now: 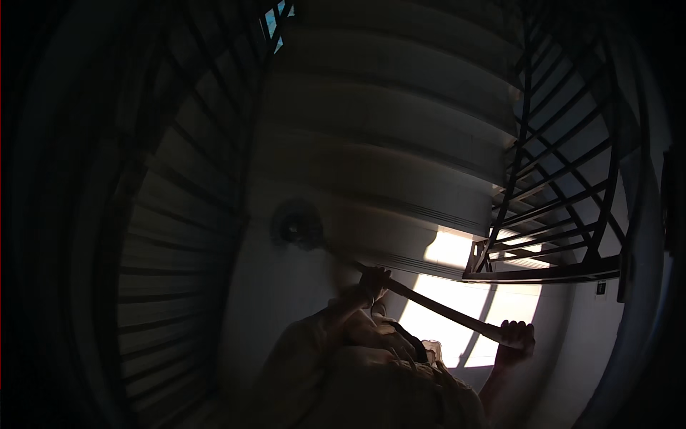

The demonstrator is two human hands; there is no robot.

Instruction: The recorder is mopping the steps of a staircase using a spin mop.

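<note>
Both my hands grip a long pole handle [437, 308] that slants across my front. My left hand [375, 282] is closed around it nearer the middle of the view. At the other end, on the right, my right hand [517, 337] is wrapped over the handle's tip. The far end reaches left to a dark round head [296, 226], likely a mop head, blurred and in deep shadow. That head lies over the pale floor [268, 289], close to the nearest stair edge; whether it touches the floor I cannot tell.
Several wide stair steps [386, 107] with grooved edges stretch ahead. Dark metal railings flank them, one on the left [161, 273], one on the right [563, 177] with crossing bars. Bright sunlight [455, 316] falls on the floor at right. Much of the scene is very dark.
</note>
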